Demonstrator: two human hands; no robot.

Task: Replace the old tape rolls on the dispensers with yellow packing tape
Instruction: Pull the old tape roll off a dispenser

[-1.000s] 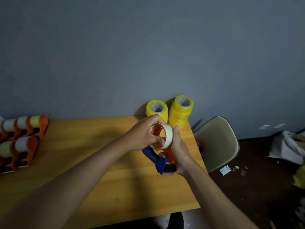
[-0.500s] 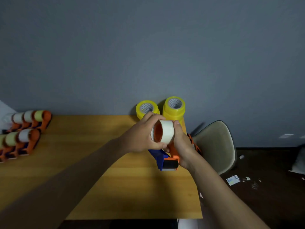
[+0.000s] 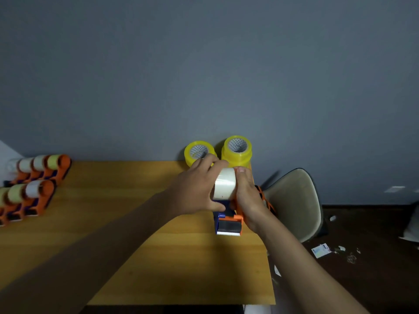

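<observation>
Old roll: pale, translucent-white, held above the wooden surface on the orange-blue dispenser. Left hand grip curled round it; right hand grip clamped on dispenser. Yellow rolls stacked behind.

Plain room, wooden table, grey wall, shell chair

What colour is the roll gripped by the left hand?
Whitish, pale cream roll, clearest in the head view.
</observation>
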